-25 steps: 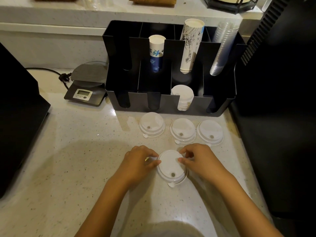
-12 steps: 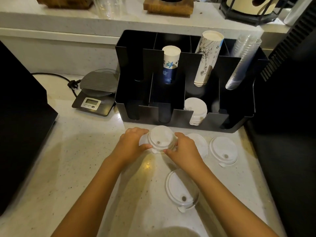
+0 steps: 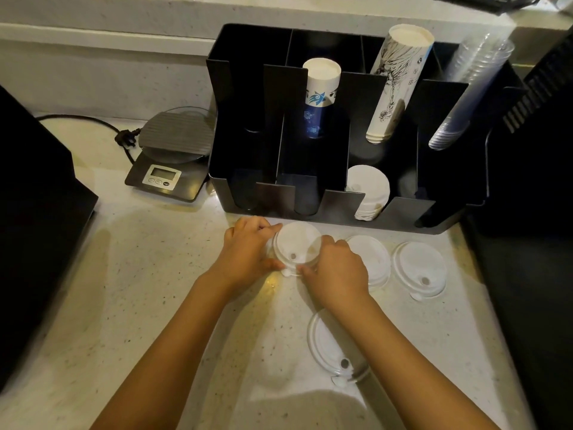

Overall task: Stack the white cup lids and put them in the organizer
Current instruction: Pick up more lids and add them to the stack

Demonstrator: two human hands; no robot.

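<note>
Both hands grip a white cup lid [image 3: 297, 243] just in front of the black organizer [image 3: 403, 223]. My left hand [image 3: 248, 252] holds its left rim and my right hand [image 3: 336, 271] its right rim. It sits on top of another lid whose edge [image 3: 270, 243] shows at the left. Three more white lids lie flat on the counter: one [image 3: 372, 259] partly behind my right hand, one [image 3: 420, 270] further right, one [image 3: 328, 346] nearer me under my right forearm. A stack of white lids [image 3: 369, 187] stands in the organizer's front slot.
The organizer's back slots hold a blue-printed paper cup stack [image 3: 321, 88], a taller printed cup stack [image 3: 393, 82] and clear plastic cups [image 3: 465, 94]. A digital scale [image 3: 172, 153] with a cable stands at the left. Dark machines [image 3: 37, 212] [image 3: 533, 212] flank the counter.
My hands moved away from me, from the near lid to the left lid of the row by the organizer, carrying a lid. One lid stayed at the near spot.
</note>
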